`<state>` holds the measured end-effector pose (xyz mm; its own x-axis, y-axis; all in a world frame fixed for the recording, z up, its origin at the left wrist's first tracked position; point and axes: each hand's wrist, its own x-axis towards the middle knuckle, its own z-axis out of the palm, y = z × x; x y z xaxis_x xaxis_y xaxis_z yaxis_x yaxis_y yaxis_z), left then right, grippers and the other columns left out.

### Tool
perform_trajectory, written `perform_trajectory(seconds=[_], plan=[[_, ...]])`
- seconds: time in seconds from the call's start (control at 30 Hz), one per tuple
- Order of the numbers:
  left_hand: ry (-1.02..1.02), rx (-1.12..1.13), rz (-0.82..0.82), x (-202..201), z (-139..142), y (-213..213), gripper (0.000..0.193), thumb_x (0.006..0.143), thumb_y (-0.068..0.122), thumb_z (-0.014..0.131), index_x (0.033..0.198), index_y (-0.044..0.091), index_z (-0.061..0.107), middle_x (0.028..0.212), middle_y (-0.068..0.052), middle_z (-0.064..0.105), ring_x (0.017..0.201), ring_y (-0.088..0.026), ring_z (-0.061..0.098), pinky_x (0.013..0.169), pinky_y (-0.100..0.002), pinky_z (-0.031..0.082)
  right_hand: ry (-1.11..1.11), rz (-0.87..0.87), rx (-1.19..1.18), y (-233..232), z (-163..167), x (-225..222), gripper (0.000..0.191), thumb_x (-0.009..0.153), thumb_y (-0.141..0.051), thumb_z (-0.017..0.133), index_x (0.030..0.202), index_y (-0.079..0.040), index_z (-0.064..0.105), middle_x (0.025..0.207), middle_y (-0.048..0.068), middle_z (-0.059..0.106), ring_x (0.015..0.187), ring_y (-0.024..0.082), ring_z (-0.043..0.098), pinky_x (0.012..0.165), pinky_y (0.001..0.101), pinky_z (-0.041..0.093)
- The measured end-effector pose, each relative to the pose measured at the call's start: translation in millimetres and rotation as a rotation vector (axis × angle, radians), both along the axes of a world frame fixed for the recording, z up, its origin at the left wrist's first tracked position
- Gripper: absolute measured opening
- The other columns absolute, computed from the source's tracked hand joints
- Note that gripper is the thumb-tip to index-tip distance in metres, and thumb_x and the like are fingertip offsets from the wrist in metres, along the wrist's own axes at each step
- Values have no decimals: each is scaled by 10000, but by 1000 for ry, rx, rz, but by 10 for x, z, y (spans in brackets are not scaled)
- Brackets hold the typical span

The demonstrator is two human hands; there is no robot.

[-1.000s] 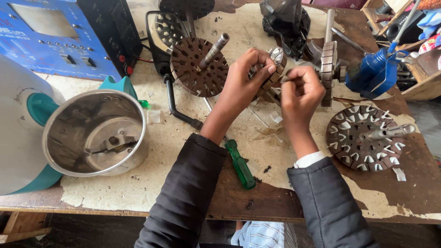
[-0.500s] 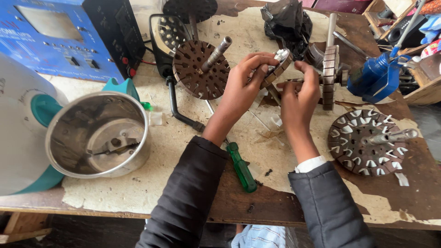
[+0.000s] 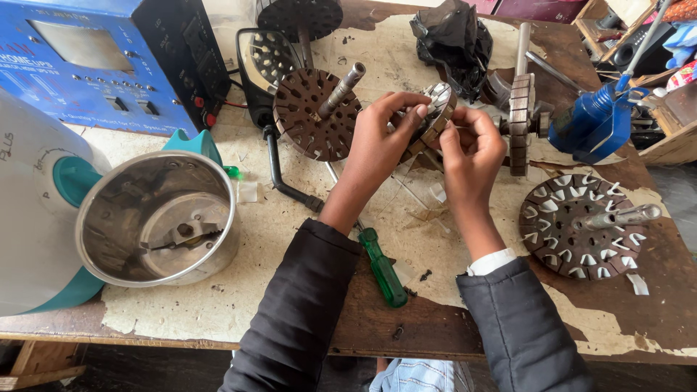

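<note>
Hands: left hand (image 3: 381, 141) and right hand (image 3: 472, 149) jointly gripping one slotted metal core (image 3: 433, 116), mid-bench, far side. Slotted rotor discs with shafts: two, one left (image 3: 308, 120), one right (image 3: 581, 225). Screwdriver (image 3: 385, 267): one, near edge.

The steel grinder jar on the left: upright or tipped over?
Tipped. The steel jar lies on its side on the table, its open mouth showing the blade inside.
</note>
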<state>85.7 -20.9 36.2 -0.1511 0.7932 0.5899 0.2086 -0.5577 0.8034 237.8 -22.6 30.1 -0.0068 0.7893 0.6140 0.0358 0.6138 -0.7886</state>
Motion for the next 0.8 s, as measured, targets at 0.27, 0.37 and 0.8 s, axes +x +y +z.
perform_trajectory(seconds=[0.27,0.37,0.8], plan=[[-1,-44,51,14,57,-14,203,942,220,738,1031,39,756,950,-99,738,803,-170,720,707,-301,553,70,84,-54,50,-38,36,145,985,-4,622,1115,51,649,989,59,703,840,79,667,789,244,582],[80,-112,100,26,108,-61,224,929,266,759,1028,65,764,946,-89,731,800,-189,704,721,-309,535,51,77,6,54,-48,49,165,993,6,615,1153,47,618,1013,50,646,845,70,604,776,242,554],[159,-27,68,106,200,-201,202,1021,224,654,1202,159,714,1084,16,708,930,-149,683,918,-387,341,121,94,-13,46,4,48,125,1013,2,581,1116,37,644,1006,29,668,860,62,615,764,234,544]])
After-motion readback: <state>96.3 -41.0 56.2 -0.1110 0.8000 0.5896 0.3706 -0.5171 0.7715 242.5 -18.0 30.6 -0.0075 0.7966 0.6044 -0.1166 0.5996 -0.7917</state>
